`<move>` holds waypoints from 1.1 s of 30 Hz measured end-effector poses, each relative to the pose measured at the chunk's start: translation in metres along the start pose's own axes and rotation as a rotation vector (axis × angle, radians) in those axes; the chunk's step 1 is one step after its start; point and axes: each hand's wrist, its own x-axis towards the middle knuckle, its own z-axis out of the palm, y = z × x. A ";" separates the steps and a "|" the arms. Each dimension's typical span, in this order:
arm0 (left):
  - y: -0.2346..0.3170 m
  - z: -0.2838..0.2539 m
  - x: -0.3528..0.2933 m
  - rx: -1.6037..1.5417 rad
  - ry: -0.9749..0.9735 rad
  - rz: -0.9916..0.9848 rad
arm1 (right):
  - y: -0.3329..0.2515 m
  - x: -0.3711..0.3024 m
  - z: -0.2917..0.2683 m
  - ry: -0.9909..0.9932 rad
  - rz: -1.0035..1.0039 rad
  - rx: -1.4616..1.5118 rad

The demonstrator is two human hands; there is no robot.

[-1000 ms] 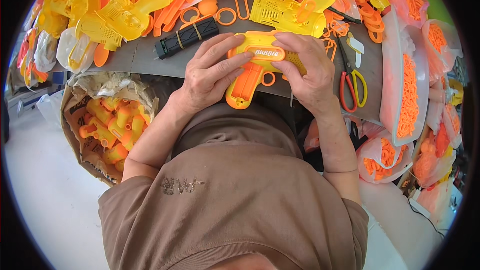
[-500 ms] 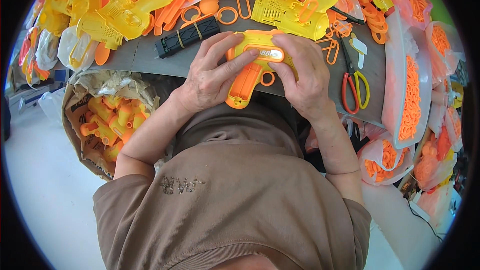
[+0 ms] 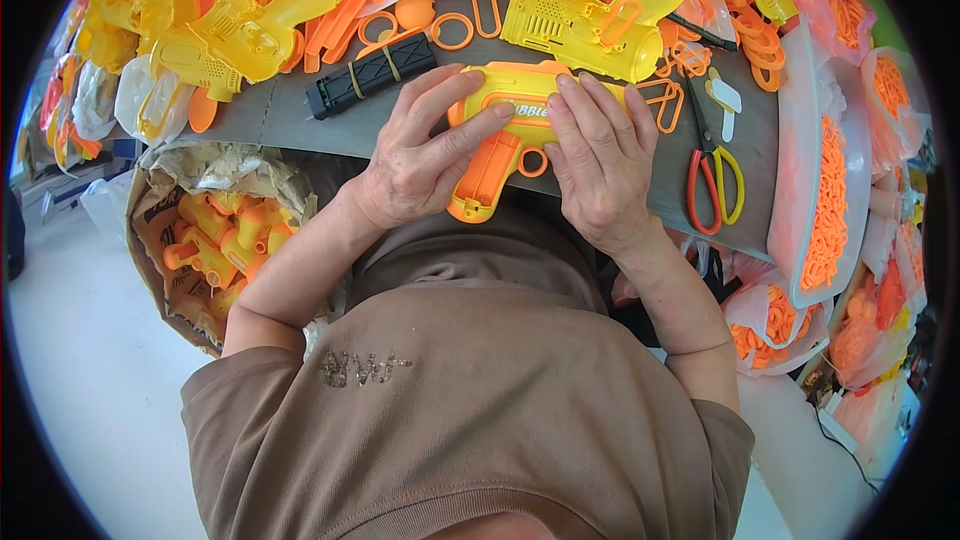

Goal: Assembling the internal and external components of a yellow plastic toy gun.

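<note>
A yellow and orange toy gun [image 3: 515,90] lies across the table's near edge, with its hollow orange grip pointing down toward me and an orange trigger ring beside the grip. My left hand [image 3: 420,145] is closed round its left end, index finger stretched along the side toward a shiny label [image 3: 530,110]. Over the right part of the toy, my right hand [image 3: 605,150] presses its fingers against the label's end and the barrel, covering both in part. Behind my left hand rests a black ribbed block [image 3: 370,78] with bands round it.
Yellow half shells [image 3: 590,20] and orange parts pile up along the back of the table [image 3: 310,125]. Scissors [image 3: 712,175] with red and yellow handles lie at right, near a bin [image 3: 800,270] of orange links. A sack [image 3: 150,240] of toy guns stands below left.
My right hand has shifted from gripping the toy with thumb and fingers beside the label to laying its fingers over the label's right end. My left hand keeps its hold.
</note>
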 end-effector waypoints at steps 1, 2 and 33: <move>0.002 -0.001 0.001 0.002 -0.001 0.002 | 0.000 -0.002 0.001 0.003 0.000 0.001; 0.005 -0.003 0.002 -0.051 -0.013 -0.038 | 0.000 -0.004 0.002 0.002 0.009 -0.014; 0.018 -0.017 0.020 -0.270 0.205 -0.273 | -0.039 0.037 0.012 0.224 -0.007 0.335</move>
